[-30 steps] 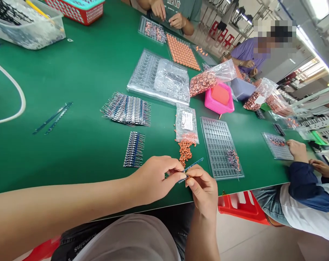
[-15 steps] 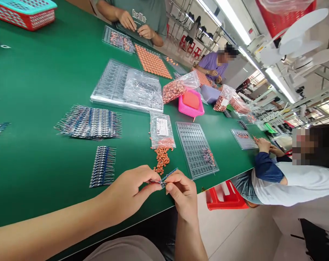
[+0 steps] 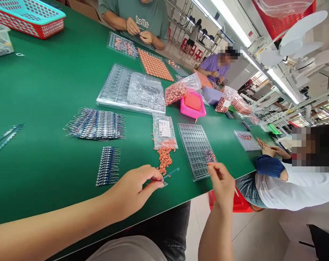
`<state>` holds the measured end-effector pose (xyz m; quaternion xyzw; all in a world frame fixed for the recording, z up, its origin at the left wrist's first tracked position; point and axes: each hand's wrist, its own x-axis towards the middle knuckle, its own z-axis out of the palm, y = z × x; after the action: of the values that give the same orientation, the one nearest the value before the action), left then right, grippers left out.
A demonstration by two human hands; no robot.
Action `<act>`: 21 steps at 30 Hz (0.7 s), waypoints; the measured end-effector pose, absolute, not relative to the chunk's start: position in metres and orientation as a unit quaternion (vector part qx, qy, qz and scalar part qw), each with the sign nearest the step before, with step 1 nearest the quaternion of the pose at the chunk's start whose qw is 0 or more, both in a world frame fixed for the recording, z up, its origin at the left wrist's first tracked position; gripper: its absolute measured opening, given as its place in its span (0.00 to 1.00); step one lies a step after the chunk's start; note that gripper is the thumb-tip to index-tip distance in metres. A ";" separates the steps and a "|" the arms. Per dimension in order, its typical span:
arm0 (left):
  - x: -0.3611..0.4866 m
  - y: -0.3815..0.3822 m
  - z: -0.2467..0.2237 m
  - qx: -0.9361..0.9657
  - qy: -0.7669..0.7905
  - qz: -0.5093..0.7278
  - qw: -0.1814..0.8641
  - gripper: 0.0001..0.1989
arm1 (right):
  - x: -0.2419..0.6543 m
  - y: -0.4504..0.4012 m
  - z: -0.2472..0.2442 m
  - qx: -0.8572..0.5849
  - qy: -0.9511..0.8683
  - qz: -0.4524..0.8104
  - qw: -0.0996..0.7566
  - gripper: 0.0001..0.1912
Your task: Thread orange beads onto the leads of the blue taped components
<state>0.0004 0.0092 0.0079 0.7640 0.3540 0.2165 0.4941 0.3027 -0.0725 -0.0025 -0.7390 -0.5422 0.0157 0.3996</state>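
Note:
My left hand is closed in a pinch on a thin blue-and-clear strip, just in front of a pile of small orange rings. To the right, my right hand has its thumb and finger pressed together at the edge of a clear compartment tray. Its fingertips reach a small heap of thin-legged parts with orange rings on that tray; what they pinch, if anything, is too small to make out. Left of my hands lie a single strip of wire-legged parts and a stack of such strips.
A labelled plastic bag lies behind the rings. Farther back are stacked clear trays, a pink basket and bags of reddish parts. Bare strips lie at left, near a red-and-turquoise basket. Co-workers sit around the table.
My right hand has left the strip and moved right to the heap on the tray. My left hand keeps its pinch on the strip. The view has shifted slightly.

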 end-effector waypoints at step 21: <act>0.003 0.027 0.010 0.670 0.431 0.254 0.548 0.10 | 0.219 -0.070 -0.018 -0.608 -0.740 0.080 0.277 0.10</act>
<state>0.0034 0.0273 0.0097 0.6699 0.4309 0.2545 0.5485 0.2186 -0.0699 -0.0179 -0.6078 -0.7398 0.0796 0.2773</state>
